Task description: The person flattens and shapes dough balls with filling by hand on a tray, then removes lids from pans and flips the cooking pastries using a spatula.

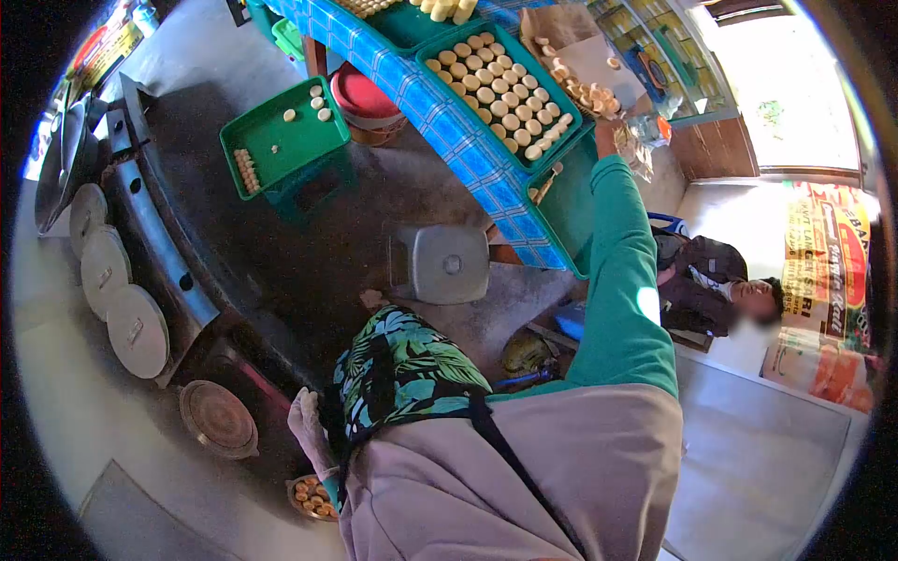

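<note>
My right hand (pixel 606 140), in a green sleeve, reaches to the corner of a green tray (pixel 572 210) on the table. Beside it are a clear plastic-wrapped container with an orange lid (pixel 662 129) and a paper-lined basket (pixel 552 28) with browned round pastries (pixel 594 97). Its fingers are small and partly hidden. Low at my left side is my left hand (pixel 313 435) in a pale glove. A reddish handle (pixel 264 383) ends close to its fingers; whether they grip it is unclear. A pan of browned round pieces (pixel 311 496) lies below it.
Rows of pale round dough pieces (pixel 500 89) fill another green tray on the blue checked tablecloth (pixel 412 79). A grey stool (pixel 440 265) and a green tray with few pieces (pixel 281 150) stand nearby. Round lids (pixel 137 330) line the stove side. A person (pixel 706 280) sits at right.
</note>
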`<state>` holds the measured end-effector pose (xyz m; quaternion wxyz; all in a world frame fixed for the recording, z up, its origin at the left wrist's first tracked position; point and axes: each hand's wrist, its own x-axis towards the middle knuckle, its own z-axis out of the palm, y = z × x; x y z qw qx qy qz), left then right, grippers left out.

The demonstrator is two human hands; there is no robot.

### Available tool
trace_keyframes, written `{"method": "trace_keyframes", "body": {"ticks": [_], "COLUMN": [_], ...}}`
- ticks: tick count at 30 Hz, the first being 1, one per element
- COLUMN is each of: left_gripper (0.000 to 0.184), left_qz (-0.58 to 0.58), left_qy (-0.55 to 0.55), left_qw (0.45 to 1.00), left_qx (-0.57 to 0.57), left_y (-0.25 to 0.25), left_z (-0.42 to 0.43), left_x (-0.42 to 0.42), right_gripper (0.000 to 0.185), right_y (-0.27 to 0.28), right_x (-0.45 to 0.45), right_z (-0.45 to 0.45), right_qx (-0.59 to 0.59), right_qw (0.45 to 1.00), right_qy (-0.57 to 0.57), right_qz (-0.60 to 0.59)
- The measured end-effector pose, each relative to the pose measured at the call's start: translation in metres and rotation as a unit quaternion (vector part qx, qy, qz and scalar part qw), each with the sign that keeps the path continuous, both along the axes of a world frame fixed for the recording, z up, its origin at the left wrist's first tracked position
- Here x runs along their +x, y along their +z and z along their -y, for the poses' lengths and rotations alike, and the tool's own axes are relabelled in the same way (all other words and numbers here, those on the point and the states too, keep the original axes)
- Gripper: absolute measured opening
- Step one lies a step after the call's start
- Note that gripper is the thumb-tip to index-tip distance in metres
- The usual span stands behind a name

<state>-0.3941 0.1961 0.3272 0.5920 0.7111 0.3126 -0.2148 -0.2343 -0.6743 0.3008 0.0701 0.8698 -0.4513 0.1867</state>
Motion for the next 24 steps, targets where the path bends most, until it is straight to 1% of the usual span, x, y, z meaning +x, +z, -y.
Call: {"method": "trace_keyframes", "body": {"ticks": [1,2,3,4,5,6,8,9,10,11,12,13,14,15,16,17,18,19,20,21,22,23,24], "left_gripper": [0.046,0.046,0.046,0.045,0.044,0.044,0.043,0.043,0.042,0.041,0.041,0.040,0.039,0.039,0.037,0.035,0.032,0.030,0.030,0.027,0.025,0.025,0.026], "left_qz": [-0.012,-0.023,-0.024,0.008,0.041,0.039,0.039,0.038,0.044,0.055,0.067,0.062,0.058,0.074,0.063,0.063,0.079,0.084,0.102,0.124,0.138,0.136,0.144], "left_qy": [0.004,0.011,0.017,0.038,0.062,0.078,0.062,0.102,0.093,0.080,0.110,0.160,0.204,0.216,0.215,0.210,0.212,0.212,0.214,0.269,0.327,0.346,0.341], "left_qw": [1.000,0.999,0.999,0.999,0.997,0.996,0.997,0.994,0.994,0.993,0.989,0.985,0.977,0.974,0.975,0.976,0.974,0.973,0.971,0.954,0.934,0.928,0.927], "left_qx": [-0.021,-0.044,-0.042,-0.026,-0.010,-0.005,-0.004,0.015,0.046,0.068,0.067,0.037,0.006,0.000,-0.002,-0.006,-0.018,-0.024,-0.026,-0.035,-0.040,-0.035,-0.051], "left_y": [0.007,0.010,0.009,0.008,0.007,0.011,0.020,0.022,0.026,0.025,0.025,0.032,0.037,0.038,0.036,0.035,0.035,0.037,0.027,0.013,0.006,0.010,0.017], "left_z": [0.003,0.006,0.009,0.011,0.013,0.015,0.021,0.021,0.016,0.017,0.024,0.027,0.027,0.022,0.017,0.017,0.015,0.008,0.002,-0.002,-0.007,-0.013,-0.017], "left_x": [-0.001,-0.002,-0.005,-0.008,-0.013,-0.012,-0.007,-0.009,-0.010,-0.012,-0.015,-0.018,-0.020,-0.027,-0.041,-0.045,-0.054,-0.072,-0.092,-0.108,-0.127,-0.138,-0.144], "right_gripper": [0.019,0.029,0.029,0.021,0.019,0.019,0.020,0.021,0.023,0.024,0.025,0.025,0.026,0.027,0.032,0.036,0.034,0.038,0.045,0.043,0.039,0.034,0.032], "right_y": [0.022,0.034,0.032,0.031,0.029,0.035,0.075,0.085,0.103,0.092,0.080,0.077,0.073,0.070,0.094,0.084,0.061,0.048,0.025,0.009,-0.007,0.011,-0.009], "right_x": [-0.003,0.003,0.008,0.011,0.022,0.035,0.059,0.073,0.076,0.078,0.081,0.073,0.065,0.058,0.053,0.041,0.021,-0.002,-0.028,-0.060,-0.088,-0.103,-0.113], "right_z": [-0.033,-0.052,-0.053,-0.055,-0.059,-0.074,-0.141,-0.176,-0.245,-0.274,-0.302,-0.357,-0.412,-0.467,-0.537,-0.572,-0.612,-0.647,-0.683,-0.720,-0.746,-0.765,-0.780], "right_qx": [-0.028,0.053,0.056,-0.088,-0.127,-0.166,-0.156,-0.196,-0.051,0.091,0.232,0.230,0.239,0.258,0.250,0.276,0.379,0.412,0.346,0.430,0.506,0.479,0.494], "right_qw": [0.996,0.988,0.989,0.985,0.979,0.970,0.940,0.860,0.876,0.870,0.852,0.818,0.764,0.698,0.627,0.567,0.496,0.418,0.392,0.369,0.309,0.297,0.257], "right_qy": [-0.007,-0.107,-0.101,-0.076,-0.065,-0.055,0.105,0.266,0.312,0.370,0.395,0.489,0.583,0.663,0.736,0.772,0.779,0.802,0.824,0.793,0.781,0.778,0.797], "right_qz": [-0.079,0.096,0.094,0.126,0.148,0.169,0.284,0.389,0.365,0.312,0.253,0.199,0.141,0.084,0.056,-0.071,-0.050,-0.108,-0.219,-0.222,-0.197,-0.278,-0.234]}}
